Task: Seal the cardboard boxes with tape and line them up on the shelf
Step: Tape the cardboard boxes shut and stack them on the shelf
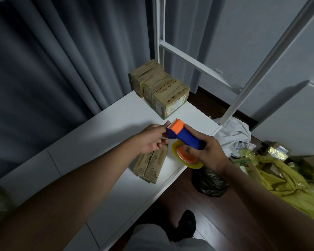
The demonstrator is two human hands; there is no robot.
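Left hand [153, 140]: thumb and fingertips are pinched together at the toothed front edge of the tape dispenser [184, 135], apparently on the free tape end; the strip itself is too faint to be made out. Right hand [205, 153]: fingers are curled round the blue handle, with the yellowish tape roll [186, 161] hung beneath the palm. The dispenser is held in the air, above the white shelf [91, 145].

Directly below the left fingers, an unsealed-looking cardboard box [150, 166] lies flat on the shelf, near its front edge. Its long axis runs away from the person, roughly along the line of the left forearm, with a centre seam along that axis. The left hand is judged nearer to it; the dispenser sits above its far right corner.

Farther back, a row of three taped boxes [160, 88] stands against the rack upright [159, 51], touching one another.

Next step, as judged: tape to be drawn down and laid along the seam.
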